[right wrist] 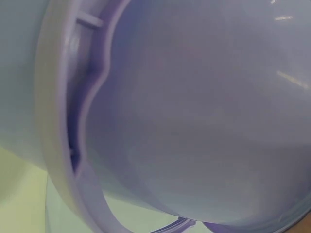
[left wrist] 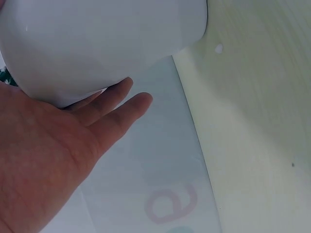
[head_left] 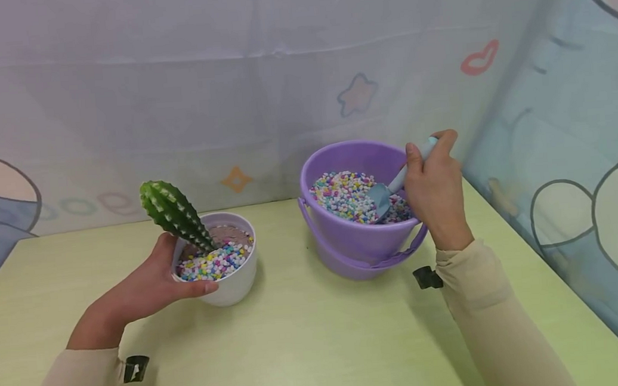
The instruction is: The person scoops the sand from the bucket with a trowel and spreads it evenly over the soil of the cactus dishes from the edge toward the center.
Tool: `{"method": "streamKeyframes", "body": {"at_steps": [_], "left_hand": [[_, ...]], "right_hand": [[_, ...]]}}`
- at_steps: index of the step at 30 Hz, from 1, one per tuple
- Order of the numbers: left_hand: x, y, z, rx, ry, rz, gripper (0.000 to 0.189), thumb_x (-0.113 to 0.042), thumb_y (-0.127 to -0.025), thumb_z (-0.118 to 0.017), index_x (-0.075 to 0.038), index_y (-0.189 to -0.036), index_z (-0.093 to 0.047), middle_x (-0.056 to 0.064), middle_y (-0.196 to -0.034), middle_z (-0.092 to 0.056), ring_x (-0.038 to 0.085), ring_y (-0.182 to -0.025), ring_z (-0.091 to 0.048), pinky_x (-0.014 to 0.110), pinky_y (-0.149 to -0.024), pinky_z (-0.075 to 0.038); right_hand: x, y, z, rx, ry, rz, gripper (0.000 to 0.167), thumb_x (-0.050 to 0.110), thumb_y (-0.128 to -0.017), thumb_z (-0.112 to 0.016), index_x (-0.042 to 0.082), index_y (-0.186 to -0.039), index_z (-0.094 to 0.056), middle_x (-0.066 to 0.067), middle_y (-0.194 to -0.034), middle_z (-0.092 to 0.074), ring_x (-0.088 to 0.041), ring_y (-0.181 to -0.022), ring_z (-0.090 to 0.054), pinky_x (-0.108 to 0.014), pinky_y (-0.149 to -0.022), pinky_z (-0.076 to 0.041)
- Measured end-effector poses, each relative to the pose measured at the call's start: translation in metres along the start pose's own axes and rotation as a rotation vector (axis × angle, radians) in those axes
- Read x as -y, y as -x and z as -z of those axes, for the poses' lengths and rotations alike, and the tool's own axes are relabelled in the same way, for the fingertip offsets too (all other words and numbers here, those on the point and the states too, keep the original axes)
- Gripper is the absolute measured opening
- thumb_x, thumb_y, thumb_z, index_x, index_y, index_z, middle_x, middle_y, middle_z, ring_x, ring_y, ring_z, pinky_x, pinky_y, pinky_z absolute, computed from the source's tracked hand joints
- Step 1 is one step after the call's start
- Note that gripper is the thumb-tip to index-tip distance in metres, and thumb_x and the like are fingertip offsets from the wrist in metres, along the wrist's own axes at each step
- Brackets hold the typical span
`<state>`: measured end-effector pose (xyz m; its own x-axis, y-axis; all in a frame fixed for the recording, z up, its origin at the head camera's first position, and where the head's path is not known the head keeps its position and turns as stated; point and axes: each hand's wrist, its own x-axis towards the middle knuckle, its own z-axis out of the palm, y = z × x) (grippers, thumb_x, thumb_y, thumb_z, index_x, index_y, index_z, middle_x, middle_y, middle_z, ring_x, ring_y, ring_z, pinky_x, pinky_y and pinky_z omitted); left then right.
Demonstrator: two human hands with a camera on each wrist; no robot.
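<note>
My left hand [head_left: 151,282] grips a white flowerpot [head_left: 242,281] from its left side, thumb along the near rim. In the left wrist view, fingers [left wrist: 114,114] lie along the white wall of the pot. A green cactus [head_left: 176,214] leans left out of the pot, with multicoloured pebbles [head_left: 214,262] over part of the brown soil [head_left: 231,234]. My right hand [head_left: 438,190] holds a small light-blue shovel [head_left: 396,181] by its handle. The shovel's blade dips into the multicoloured pebbles [head_left: 344,193] inside a purple bucket [head_left: 363,246]. In the right wrist view, the bucket's outer wall [right wrist: 204,111] fills most of the picture.
The bucket's purple carrying handle [head_left: 317,234] hangs down its near side. Pot and bucket stand apart on a light yellow-green table [head_left: 308,336]. A printed cloth [head_left: 174,107] rises behind the table, and another patterned cloth [head_left: 569,139] lines the right side.
</note>
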<state>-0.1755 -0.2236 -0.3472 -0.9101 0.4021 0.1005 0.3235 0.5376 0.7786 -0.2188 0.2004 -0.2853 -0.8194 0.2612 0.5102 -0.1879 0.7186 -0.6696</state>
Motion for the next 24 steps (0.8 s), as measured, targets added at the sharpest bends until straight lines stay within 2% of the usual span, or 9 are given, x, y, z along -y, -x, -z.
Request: {"method": "streamKeyframes", "body": {"at_steps": [2, 4, 15, 24], "left_hand": [[-0.0002, 0.0002, 0.0001, 0.0, -0.002, 0.005, 0.112, -0.027, -0.079, -0.084, -0.012, -0.155, -0.004, 0.018, -0.145, -0.023, 0.034, -0.132, -0.026, 0.055, -0.101, -0.026], [-0.0004, 0.0002, 0.0001, 0.0, -0.004, 0.007, 0.112, -0.027, -0.079, -0.084, -0.012, -0.155, -0.004, 0.019, -0.145, -0.023, 0.034, -0.132, -0.026, 0.055, -0.102, -0.026], [0.0007, -0.0012, -0.0002, -0.005, 0.003, -0.012, 0.111, -0.026, -0.079, -0.085, -0.013, -0.155, -0.005, 0.018, -0.145, -0.023, 0.033, -0.132, -0.026, 0.055, -0.101, -0.026], [-0.0008, 0.0001, 0.0004, 0.003, 0.004, 0.003, 0.11, -0.026, -0.08, -0.084, -0.013, -0.155, -0.004, 0.017, -0.146, -0.022, 0.032, -0.132, -0.026, 0.053, -0.101, -0.027]], "right_hand": [[-0.0002, -0.0003, 0.0, 0.003, -0.001, 0.004, 0.046, 0.041, -0.105, -0.035, 0.002, -0.127, -0.027, -0.019, -0.074, -0.052, -0.037, -0.06, -0.057, -0.044, -0.056, -0.044], [-0.0003, -0.0005, 0.0, 0.004, -0.002, 0.008, 0.046, 0.041, -0.105, -0.035, 0.001, -0.127, -0.027, -0.018, -0.074, -0.052, -0.037, -0.06, -0.056, -0.044, -0.055, -0.044], [0.0005, -0.001, 0.0006, 0.008, -0.002, 0.021, 0.043, 0.039, -0.105, -0.034, 0.001, -0.125, -0.027, -0.017, -0.071, -0.051, -0.034, -0.055, -0.055, -0.043, -0.053, -0.043], [0.0007, -0.0011, 0.0011, 0.032, -0.017, 0.003, 0.045, 0.042, -0.105, -0.031, 0.002, -0.126, -0.026, -0.018, -0.072, -0.054, -0.032, -0.054, -0.057, -0.041, -0.053, -0.044]]}}
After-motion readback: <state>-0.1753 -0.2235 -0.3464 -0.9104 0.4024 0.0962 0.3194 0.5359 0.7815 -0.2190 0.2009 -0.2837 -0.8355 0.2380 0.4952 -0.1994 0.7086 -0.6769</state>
